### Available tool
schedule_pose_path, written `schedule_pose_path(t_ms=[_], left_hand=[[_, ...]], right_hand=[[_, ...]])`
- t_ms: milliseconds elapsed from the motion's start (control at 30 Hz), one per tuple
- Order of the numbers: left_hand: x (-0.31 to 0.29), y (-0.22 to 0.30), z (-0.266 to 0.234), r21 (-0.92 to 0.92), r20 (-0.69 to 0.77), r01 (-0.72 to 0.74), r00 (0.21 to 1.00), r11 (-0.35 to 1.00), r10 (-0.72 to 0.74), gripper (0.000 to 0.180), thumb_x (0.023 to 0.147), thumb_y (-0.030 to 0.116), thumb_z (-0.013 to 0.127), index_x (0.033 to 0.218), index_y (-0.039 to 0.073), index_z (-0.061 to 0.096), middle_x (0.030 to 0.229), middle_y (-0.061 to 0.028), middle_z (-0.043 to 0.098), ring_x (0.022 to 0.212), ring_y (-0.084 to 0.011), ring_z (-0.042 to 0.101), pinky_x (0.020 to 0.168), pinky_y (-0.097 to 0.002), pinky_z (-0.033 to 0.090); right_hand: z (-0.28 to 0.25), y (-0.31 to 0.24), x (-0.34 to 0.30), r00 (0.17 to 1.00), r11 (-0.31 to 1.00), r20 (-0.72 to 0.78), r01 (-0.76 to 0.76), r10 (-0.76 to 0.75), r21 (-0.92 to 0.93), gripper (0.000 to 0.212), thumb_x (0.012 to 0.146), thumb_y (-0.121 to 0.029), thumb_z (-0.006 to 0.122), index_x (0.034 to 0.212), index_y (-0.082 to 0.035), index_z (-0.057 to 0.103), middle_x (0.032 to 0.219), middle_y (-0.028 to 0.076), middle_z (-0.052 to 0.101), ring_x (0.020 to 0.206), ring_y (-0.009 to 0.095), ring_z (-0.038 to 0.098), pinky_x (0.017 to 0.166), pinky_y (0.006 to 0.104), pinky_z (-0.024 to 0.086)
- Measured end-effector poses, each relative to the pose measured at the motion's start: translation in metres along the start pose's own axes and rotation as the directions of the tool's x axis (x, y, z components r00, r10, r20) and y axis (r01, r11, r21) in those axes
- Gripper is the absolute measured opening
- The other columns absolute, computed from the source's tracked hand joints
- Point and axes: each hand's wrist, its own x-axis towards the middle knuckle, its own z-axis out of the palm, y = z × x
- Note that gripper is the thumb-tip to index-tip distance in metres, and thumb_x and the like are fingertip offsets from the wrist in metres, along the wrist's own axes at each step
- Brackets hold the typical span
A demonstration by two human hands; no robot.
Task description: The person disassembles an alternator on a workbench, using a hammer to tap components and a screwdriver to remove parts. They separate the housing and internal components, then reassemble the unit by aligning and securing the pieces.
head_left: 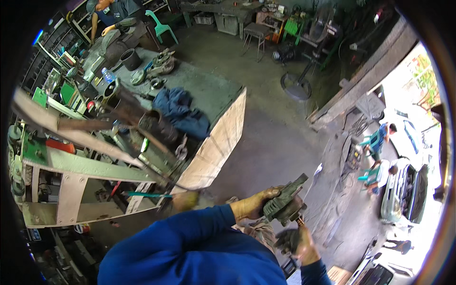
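My left hand (254, 205) is closed around a grey, ribbed metal casting (285, 202) with a flat arm sticking out to the upper right. The casting is held up in front of my body. Just below it is my right hand (306, 248), its fingertips at a short copper-coloured ribbed piece (300, 222) that touches the casting's underside. A dark grey lump (287, 240) lies against the right palm; whether it is a part or a blackened glove I cannot tell.
To my left stands a workbench (209, 80) with a blue cloth (178, 107) and metal parts. A pale wooden board (218, 147) edges it. A pale metal frame (90, 166) juts in at left. Beyond are a co-worker (116, 14), a pedestal fan (297, 85) and seated people (380, 175).
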Motion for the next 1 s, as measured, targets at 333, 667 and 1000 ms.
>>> schedule_pose_path(t_ms=[333,667,1000], left_hand=[[0.181,0.141,-0.010,-0.239,-0.046,-0.281,0.959,0.929,0.279,0.087,0.085,0.063,0.076,0.151,0.008,0.057,0.147,-0.0162,0.064,0.131,-0.0313,0.063,0.116,-0.0501,0.047],[0.318,0.293,-0.012,-0.437,-0.099,-0.525,0.835,0.730,0.541,0.092,0.090,0.077,0.062,0.154,0.013,0.052,0.149,-0.0160,0.060,0.132,-0.0342,0.063,0.109,-0.0602,0.052],[0.359,0.498,-0.082,-0.030,-0.545,-0.762,0.556,0.647,0.628,0.094,0.088,0.081,0.055,0.154,0.014,0.052,0.146,-0.0147,0.062,0.132,-0.0354,0.062,0.109,-0.0618,0.050]], right_hand=[[-0.168,-0.172,0.003,0.852,0.986,-0.501,0.093,-0.150,-0.137,0.089,0.096,-0.083,0.045,0.115,0.000,0.069,0.088,0.018,0.075,0.058,0.025,0.064,0.056,0.0370,0.053],[-0.147,-0.552,0.093,0.698,0.333,-0.216,0.034,-0.683,-0.942,0.057,0.110,-0.052,0.053,0.104,0.002,0.068,0.083,0.008,0.069,0.065,0.016,0.059,0.061,0.0322,0.049],[0.030,-0.772,0.238,0.701,-0.316,0.263,0.056,-0.663,-0.947,0.035,0.098,-0.033,0.074,0.109,0.000,0.071,0.092,0.018,0.074,0.086,0.038,0.071,0.080,0.0446,0.057]])
